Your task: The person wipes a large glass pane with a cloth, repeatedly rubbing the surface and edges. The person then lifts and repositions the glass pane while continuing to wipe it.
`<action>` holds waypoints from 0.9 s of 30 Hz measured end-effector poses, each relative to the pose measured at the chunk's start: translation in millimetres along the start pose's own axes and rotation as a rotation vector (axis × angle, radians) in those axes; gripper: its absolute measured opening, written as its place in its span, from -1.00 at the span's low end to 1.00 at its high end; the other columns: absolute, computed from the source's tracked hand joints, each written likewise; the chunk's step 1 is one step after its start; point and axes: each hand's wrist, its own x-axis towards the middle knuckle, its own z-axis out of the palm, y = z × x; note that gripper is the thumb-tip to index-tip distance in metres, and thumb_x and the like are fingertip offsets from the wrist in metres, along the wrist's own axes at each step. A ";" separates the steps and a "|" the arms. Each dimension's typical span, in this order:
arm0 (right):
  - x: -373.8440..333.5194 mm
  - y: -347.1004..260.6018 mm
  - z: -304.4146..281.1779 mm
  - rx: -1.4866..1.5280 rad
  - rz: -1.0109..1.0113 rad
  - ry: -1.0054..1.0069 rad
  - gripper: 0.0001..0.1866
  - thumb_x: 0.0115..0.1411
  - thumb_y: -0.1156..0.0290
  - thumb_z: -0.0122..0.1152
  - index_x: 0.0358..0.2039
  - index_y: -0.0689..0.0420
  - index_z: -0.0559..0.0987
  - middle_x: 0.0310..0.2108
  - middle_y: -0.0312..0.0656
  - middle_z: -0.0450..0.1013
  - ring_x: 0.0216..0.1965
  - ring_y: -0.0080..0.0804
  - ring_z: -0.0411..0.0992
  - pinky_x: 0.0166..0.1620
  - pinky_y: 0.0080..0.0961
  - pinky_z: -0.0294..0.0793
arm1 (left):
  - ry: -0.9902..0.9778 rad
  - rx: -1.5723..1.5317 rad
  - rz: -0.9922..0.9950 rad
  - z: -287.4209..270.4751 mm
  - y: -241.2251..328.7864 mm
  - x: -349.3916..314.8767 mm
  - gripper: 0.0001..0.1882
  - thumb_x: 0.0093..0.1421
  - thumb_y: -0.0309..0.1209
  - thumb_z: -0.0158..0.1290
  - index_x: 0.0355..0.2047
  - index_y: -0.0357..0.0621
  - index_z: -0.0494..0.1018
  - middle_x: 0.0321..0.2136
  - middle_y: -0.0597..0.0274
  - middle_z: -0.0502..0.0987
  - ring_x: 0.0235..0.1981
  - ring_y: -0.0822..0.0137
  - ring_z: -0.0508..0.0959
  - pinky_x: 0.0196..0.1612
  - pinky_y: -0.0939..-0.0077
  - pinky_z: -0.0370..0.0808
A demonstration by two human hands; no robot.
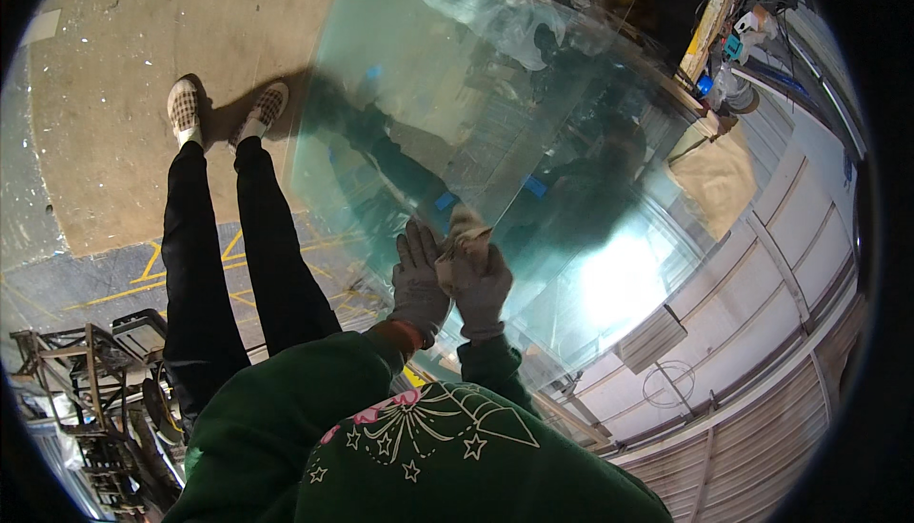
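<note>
Large pale-green transparent glass sheet (571, 142) spreads out in front of the person; what carries it is hard to make out. Both hands are at its near part, toward the body. The grey-gloved left hand (420, 290) is flat, fingers stretched forward, gripping nothing visible; whether its palm presses on the glass cannot be told. Just beside it, the grey-gloved right hand (481, 283) is curled firmly around a crumpled beige cloth (466, 228). Small blue tape pieces (535, 185) show beyond the cloth, seemingly on the glass. To work well, the cloth is probably best folded into a flat pad and moved with light, even, overlapping strokes, easing off near the edges. The bright glare toward the right edge should help reveal smears.
</note>
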 end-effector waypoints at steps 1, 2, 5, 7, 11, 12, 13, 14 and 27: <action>-14.7 8.5 -1.1 -0.147 0.109 -0.062 -0.67 0.29 0.38 0.44 -0.01 0.29 0.65 -0.09 -0.21 0.65 -0.07 -0.47 0.56 -0.01 -0.41 0.59 | 0.034 -0.001 -0.013 -0.7 1.1 0.1 -0.06 0.30 -0.21 0.08 0.50 -0.57 0.00 0.53 -0.49 0.00 0.47 -0.38 0.23 0.16 0.01 0.54; -23.3 10.6 5.4 -0.022 0.074 -0.067 -0.67 0.27 0.33 0.45 -0.05 0.25 0.66 -0.14 -0.22 0.65 -0.12 -0.41 0.57 -0.03 -0.42 0.58 | 0.006 -0.004 -0.029 -1.7 2.4 1.4 -0.06 0.31 -0.21 0.09 0.50 -0.57 0.00 0.53 -0.47 0.00 0.47 -0.38 0.24 0.16 0.02 0.54; 19.1 -23.6 2.2 0.345 0.069 -0.012 -0.66 0.23 0.22 0.48 -0.12 0.19 0.68 -0.26 -0.24 0.65 -0.25 -0.31 0.61 -0.12 -0.42 0.58 | 0.021 -0.018 -0.032 -7.4 4.2 0.2 -0.07 0.31 -0.21 0.09 0.51 -0.57 -0.01 0.53 -0.46 0.01 0.46 -0.35 0.25 0.16 0.03 0.55; 75.7 -57.5 -10.6 0.005 -0.057 0.054 -0.63 0.24 0.18 0.49 -0.14 0.23 0.68 -0.34 -0.30 0.64 -0.36 -0.40 0.58 -0.26 -0.42 0.60 | 0.011 -0.003 -0.025 -9.0 5.9 -1.8 -0.07 0.31 -0.24 0.08 0.50 -0.58 -0.01 0.52 -0.47 0.01 0.46 -0.34 0.25 0.17 0.03 0.56; 179.5 -98.2 -30.6 0.241 -0.132 0.053 -0.62 0.27 0.16 0.48 -0.18 0.25 0.67 -0.42 -0.29 0.58 -0.50 -0.58 0.47 -0.47 -0.46 0.51 | 0.028 -0.001 -0.023 -4.9 5.2 -2.3 -0.12 0.30 -0.34 0.04 0.50 -0.60 -0.02 0.51 -0.51 0.02 0.46 -0.34 0.25 0.20 0.03 0.56; 182.8 -95.8 -31.7 0.171 -0.143 0.049 -0.64 0.28 0.18 0.47 -0.16 0.25 0.67 -0.42 -0.30 0.57 -0.51 -0.58 0.45 -0.49 -0.47 0.50 | 0.048 0.012 -0.018 -2.9 5.2 -2.6 -0.12 0.30 -0.34 0.03 0.50 -0.61 -0.02 0.51 -0.51 0.02 0.46 -0.34 0.24 0.19 0.04 0.56; 179.1 -89.2 -30.7 0.121 -0.192 0.033 -0.66 0.29 0.21 0.45 -0.13 0.24 0.66 -0.42 -0.30 0.56 -0.52 -0.59 0.44 -0.51 -0.48 0.49 | 0.022 0.025 -0.024 -0.3 5.7 -1.8 -0.12 0.30 -0.34 0.03 0.50 -0.61 -0.02 0.51 -0.50 0.02 0.47 -0.34 0.23 0.18 0.05 0.56; 156.3 -74.5 -25.9 0.461 0.027 -0.044 -0.72 0.35 0.26 0.38 -0.11 0.22 0.65 -0.38 -0.29 0.55 -0.48 -0.58 0.45 -0.48 -0.49 0.50 | 0.040 0.012 -0.022 2.2 5.7 -0.1 -0.12 0.30 -0.33 0.04 0.50 -0.61 -0.02 0.51 -0.51 0.02 0.48 -0.35 0.22 0.19 0.05 0.56; 193.4 -98.9 -28.2 0.237 -0.253 0.095 -0.62 0.29 0.16 0.46 -0.18 0.27 0.68 -0.31 -0.26 0.63 -0.34 -0.42 0.55 -0.26 -0.40 0.59 | -0.052 -0.016 0.013 -7.7 5.6 -0.2 -0.02 0.26 -0.26 0.14 0.49 -0.63 -0.06 0.52 -0.57 -0.07 0.49 -0.48 0.13 0.28 -0.10 0.46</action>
